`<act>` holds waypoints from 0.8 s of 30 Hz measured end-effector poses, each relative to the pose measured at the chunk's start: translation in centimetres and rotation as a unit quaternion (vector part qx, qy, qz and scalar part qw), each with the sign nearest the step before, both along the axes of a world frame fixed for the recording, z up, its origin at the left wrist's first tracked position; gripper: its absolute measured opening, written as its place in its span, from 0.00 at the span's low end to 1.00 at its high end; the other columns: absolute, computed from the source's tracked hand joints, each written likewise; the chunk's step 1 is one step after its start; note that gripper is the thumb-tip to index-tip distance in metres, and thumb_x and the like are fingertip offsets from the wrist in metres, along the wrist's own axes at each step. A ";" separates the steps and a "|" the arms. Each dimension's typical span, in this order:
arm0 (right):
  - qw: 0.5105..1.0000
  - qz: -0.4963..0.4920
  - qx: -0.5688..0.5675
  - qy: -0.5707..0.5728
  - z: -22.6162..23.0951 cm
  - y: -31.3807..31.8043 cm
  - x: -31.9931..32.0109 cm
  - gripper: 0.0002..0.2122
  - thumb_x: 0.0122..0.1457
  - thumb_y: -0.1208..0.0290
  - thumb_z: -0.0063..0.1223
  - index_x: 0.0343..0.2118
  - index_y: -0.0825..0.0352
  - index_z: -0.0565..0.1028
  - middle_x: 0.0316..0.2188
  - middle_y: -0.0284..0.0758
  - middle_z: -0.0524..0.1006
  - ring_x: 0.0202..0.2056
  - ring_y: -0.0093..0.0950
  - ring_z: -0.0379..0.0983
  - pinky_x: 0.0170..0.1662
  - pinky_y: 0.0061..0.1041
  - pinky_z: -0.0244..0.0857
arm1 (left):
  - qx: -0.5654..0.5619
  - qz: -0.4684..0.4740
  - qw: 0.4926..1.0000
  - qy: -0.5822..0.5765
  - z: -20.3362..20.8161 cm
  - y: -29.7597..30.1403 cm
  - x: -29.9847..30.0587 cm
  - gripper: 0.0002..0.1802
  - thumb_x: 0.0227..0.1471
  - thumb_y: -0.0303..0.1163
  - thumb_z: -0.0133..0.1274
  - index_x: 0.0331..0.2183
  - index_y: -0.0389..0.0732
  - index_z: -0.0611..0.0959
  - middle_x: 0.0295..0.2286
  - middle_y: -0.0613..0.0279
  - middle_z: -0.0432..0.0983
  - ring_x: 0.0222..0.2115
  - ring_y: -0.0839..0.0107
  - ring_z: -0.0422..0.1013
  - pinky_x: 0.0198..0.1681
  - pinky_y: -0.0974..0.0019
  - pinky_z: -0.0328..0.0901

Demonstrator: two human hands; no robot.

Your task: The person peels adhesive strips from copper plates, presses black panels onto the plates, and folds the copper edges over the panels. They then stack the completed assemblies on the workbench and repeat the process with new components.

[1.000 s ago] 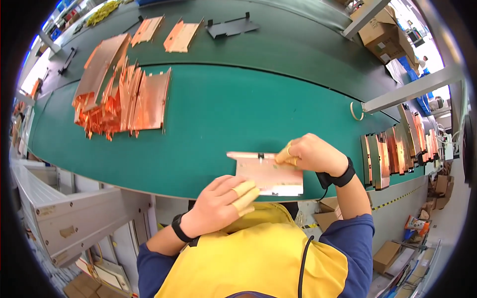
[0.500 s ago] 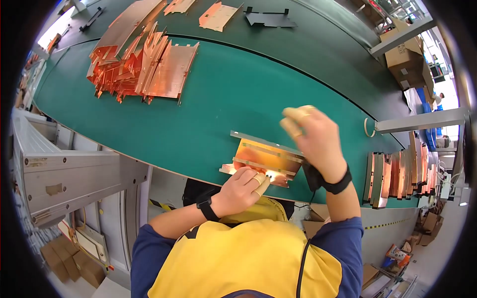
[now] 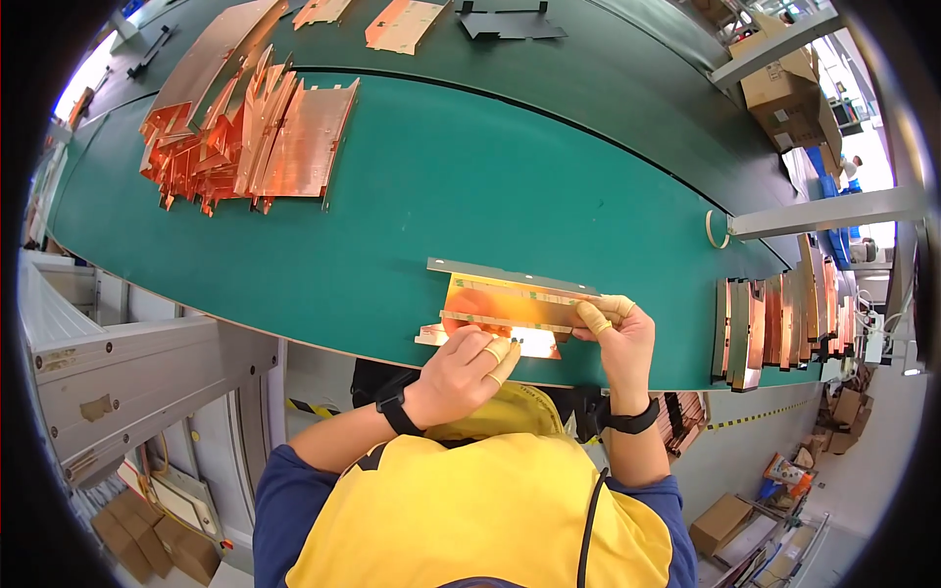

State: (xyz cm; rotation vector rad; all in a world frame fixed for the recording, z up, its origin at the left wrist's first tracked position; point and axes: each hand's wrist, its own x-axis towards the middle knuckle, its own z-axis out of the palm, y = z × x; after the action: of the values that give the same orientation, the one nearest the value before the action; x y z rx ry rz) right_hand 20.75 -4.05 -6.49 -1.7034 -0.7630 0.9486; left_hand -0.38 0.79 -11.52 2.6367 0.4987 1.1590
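Note:
A bent, copper-coloured metal panel [image 3: 478, 297] with a grey flange along its far edge lies on the green tabletop close to my body. Two pale strips run lengthwise across its shiny face. My left hand [image 3: 457, 374] grips its near edge, thumb and fingers pressed together there; part of that edge is hidden under them. At the panel's right end, my right hand [image 3: 624, 338] pinches the corner between thumb and fingers. Pale yellow covers sit on some fingers of both hands. A black band circles each wrist.
A heap of copper-coloured sheet parts [image 3: 245, 137] stands at the far left. Similar panels [image 3: 755, 328] are lined up on edge at the right. Beyond the seam lie a copper plate [image 3: 404, 24] and a black bracket [image 3: 510, 22]. A grey metal post [image 3: 823, 214] reaches in from the right.
My right hand has come down from above the tabletop onto the panel's right end and grips it. My left hand keeps its hold on the near edge. The whole view has shifted slightly.

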 end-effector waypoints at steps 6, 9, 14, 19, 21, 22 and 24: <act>0.899 0.069 0.010 -0.433 0.0 0.0 -1.5 0.02 0.52 0.81 0.58 0.25 0.70 0.76 0.21 0.32 0.77 0.21 0.15 0.69 0.23 0.16 0.64 | -0.007 -0.004 1.000 -0.015 -0.1 0.2 -0.5 0.21 0.32 0.25 0.54 0.35 0.30 0.81 0.32 0.58 0.70 0.35 0.63 0.67 0.38 0.62 0.67; 0.940 0.130 0.048 -0.313 1.8 -0.8 -2.8 0.03 0.49 0.81 0.57 0.22 0.70 0.75 0.18 0.30 0.75 0.18 0.15 0.66 0.21 0.16 0.59 | -0.031 -0.026 0.999 -0.018 -0.3 0.3 -0.5 0.20 0.31 0.25 0.54 0.34 0.30 0.81 0.32 0.58 0.70 0.35 0.63 0.67 0.38 0.61 0.66; 0.956 0.220 0.188 -0.044 6.2 -5.3 -0.3 0.03 0.46 0.80 0.55 0.20 0.69 0.73 0.13 0.26 0.71 0.16 0.15 0.64 0.20 0.16 0.56 | -0.036 -0.034 0.999 -0.001 -0.3 0.5 -0.5 0.20 0.31 0.24 0.54 0.34 0.30 0.82 0.32 0.59 0.70 0.35 0.62 0.67 0.38 0.61 0.66; 0.839 0.248 -0.128 -0.467 3.6 -7.8 2.7 0.02 0.47 0.77 0.60 0.23 0.65 0.77 0.15 0.31 0.74 0.17 0.27 0.72 0.20 0.23 0.61 | -0.013 -0.014 1.000 -0.017 -0.8 0.4 -0.2 0.20 0.32 0.24 0.54 0.34 0.30 0.82 0.32 0.59 0.70 0.35 0.62 0.67 0.39 0.59 0.66; 0.770 0.243 -0.184 -0.560 3.0 -6.8 2.3 0.02 0.47 0.76 0.61 0.24 0.65 0.78 0.17 0.31 0.75 0.18 0.30 0.72 0.20 0.25 0.62 | 0.006 -0.015 1.000 -0.006 -1.0 0.4 -0.5 0.21 0.32 0.24 0.53 0.35 0.31 0.82 0.32 0.59 0.70 0.35 0.62 0.67 0.40 0.58 0.66; 0.819 0.249 -0.074 -0.511 3.5 -4.9 0.7 0.02 0.48 0.75 0.61 0.25 0.64 0.79 0.17 0.32 0.76 0.18 0.31 0.71 0.21 0.25 0.63 | 0.008 -0.011 1.000 -0.005 -1.0 0.3 -0.6 0.21 0.32 0.24 0.53 0.35 0.31 0.82 0.32 0.59 0.70 0.35 0.62 0.67 0.40 0.58 0.66; 0.844 0.284 0.100 -0.445 3.5 -1.1 -2.8 0.03 0.50 0.74 0.60 0.28 0.63 0.80 0.18 0.33 0.75 0.19 0.33 0.71 0.23 0.26 0.65 | 0.026 0.000 1.000 -0.005 -1.1 0.0 -0.6 0.21 0.33 0.25 0.53 0.35 0.31 0.82 0.32 0.58 0.71 0.37 0.61 0.68 0.42 0.57 0.67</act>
State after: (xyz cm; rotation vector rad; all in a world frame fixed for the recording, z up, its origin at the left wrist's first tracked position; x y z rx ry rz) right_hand 17.91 -5.14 -3.04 -1.7208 -1.9922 0.3518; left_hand -1.03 0.74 -12.62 2.6734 0.4719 1.2011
